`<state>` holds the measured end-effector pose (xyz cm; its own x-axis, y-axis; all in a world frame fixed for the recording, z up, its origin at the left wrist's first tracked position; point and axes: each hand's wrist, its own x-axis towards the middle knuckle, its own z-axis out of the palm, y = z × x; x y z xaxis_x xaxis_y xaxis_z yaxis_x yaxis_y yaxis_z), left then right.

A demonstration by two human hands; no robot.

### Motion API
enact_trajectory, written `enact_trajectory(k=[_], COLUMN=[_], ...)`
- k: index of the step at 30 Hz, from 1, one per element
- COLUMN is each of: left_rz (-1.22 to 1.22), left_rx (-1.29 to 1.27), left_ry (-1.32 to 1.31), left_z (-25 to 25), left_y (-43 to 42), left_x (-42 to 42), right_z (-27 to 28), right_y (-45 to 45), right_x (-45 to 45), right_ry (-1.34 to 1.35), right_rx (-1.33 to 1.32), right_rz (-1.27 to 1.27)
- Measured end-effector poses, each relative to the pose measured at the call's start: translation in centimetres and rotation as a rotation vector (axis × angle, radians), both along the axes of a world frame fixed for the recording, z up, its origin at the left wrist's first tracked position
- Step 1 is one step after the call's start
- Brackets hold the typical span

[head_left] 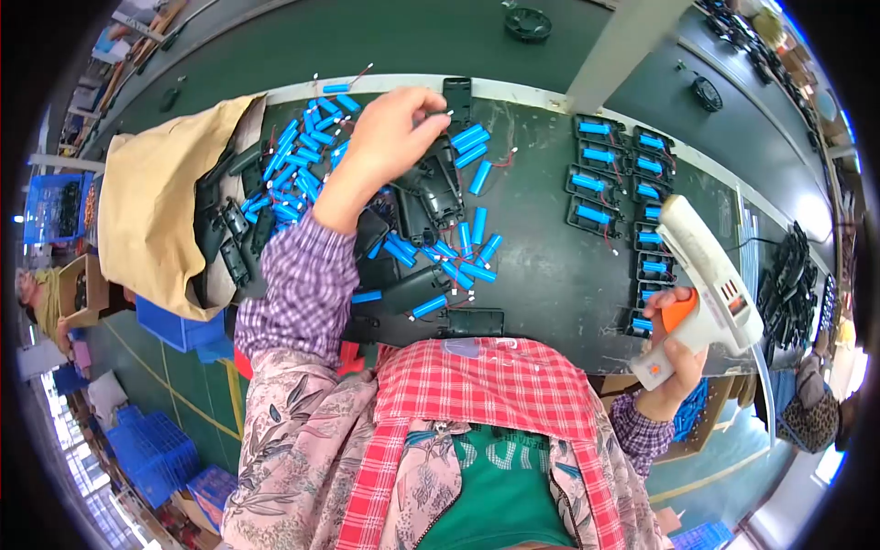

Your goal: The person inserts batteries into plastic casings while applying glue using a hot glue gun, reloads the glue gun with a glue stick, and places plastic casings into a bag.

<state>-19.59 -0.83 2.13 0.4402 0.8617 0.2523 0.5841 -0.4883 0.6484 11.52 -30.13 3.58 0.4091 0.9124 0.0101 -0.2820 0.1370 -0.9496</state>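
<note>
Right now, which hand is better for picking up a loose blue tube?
Probably the left hand, near loose blue tubes; the right hand grips a glue gun. Whether the left already holds something is unclear.

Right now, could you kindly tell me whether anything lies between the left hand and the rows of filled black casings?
A few loose blue battery cells lie just beside the left hand, toward the filled black casings; past them, only bare dark green tabletop shows.

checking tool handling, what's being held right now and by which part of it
The right grip holds the white glue gun by its handle, at the orange trigger. Whether the left grip holds anything cannot be told.
</note>
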Motion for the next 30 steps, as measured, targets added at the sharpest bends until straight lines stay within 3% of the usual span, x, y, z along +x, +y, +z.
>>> enact_trajectory(k=[2, 4, 7, 11, 13, 16, 22, 23, 24, 25, 28, 30], left_rz=[-0.016, -0.129, -0.36, -0.39, -0.297, -0.197, -0.117, -0.094, -0.01, -0.046, -0.019, -0.203], left_rx=[0.067, 0.224, 0.139, 0.123, 0.034, 0.034, 0.211, 0.167, 0.061, -0.016, -0.465, -0.314], left_ry=[0.19, 0.213, 0.343, 0.317, 0.385, 0.335, 0.234, 0.096, 0.142, -0.076, -0.008, 0.043], left_z=[-1.4, -3.3, -6.7, -9.1, -5.5, -4.0, -0.5, -0.8, 1.3, 0.8, 1.0, -2.0], left_y=[4.1, 8.0, 13.7, 17.1, 14.6, 13.8, 11.1, 10.1, 6.7, 4.4, -4.0, -7.4], left_x=[1.9, 2.9, 3.3, 2.9, 3.6, 1.9, -2.1, -2.2, -1.0, 0.0, 3.9, 5.6], right_z=[-0.8, -0.9, -0.7, -0.2, 0.5, -0.4, -1.0, -2.4, -2.0, -1.3, -0.3, -0.1], right_y=[-0.1, -0.5, -0.6, -1.3, -1.0, -1.5, -1.6, -1.9, -1.9, -2.0, -1.9, -2.0], right_x=[0.6, 0.8, 0.4, 0.9, 0.7, 1.1, 1.0, 1.3, 1.2, 1.0, -0.1, -0.7], right_ry=[0.021, -0.008, 0.079, 0.089, 0.121, 0.13, 0.042, 0.005, 0.0, -0.02, -0.034, -0.01], right_rx=[0.029, -0.008, 0.041, 0.074, 0.028, -0.011, 0.048, 0.015, 0.041, 0.006, -0.043, -0.087], right_rz=[0.035, 0.077, 0.103, 0.02, 0.035, 0.076, 0.037, 0.042, 0.024, -0.017, -0.01, -0.051])
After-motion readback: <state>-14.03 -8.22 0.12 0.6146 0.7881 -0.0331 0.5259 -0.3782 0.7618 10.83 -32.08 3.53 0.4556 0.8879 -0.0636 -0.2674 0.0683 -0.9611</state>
